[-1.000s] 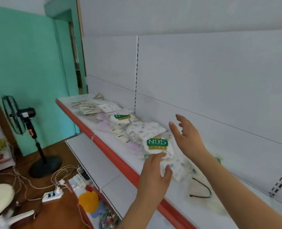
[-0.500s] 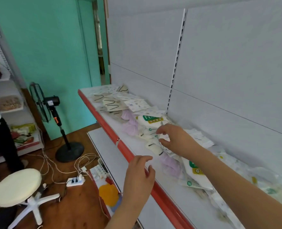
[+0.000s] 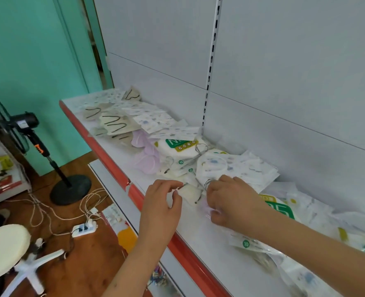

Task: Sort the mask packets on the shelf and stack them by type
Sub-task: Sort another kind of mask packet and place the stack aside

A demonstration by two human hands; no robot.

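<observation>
Reaching: my right hand (image 3: 228, 200) pinches a lilac packet (image 3: 206, 207) on the shelf (image 3: 198, 236). Cream packet (image 3: 189, 192) lies between both hands; left hand (image 3: 163, 202) hovers loosely curled, grasping nothing, about equally near.

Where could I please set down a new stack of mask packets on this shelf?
The bare strip of shelf between the red front edge and the purple masks is free. So is the patch before the right hand. Along the back wall, packets overlap thickly.

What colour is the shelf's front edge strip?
Red-orange, running along the shelf's front edge strip, seen in the head view.
</observation>
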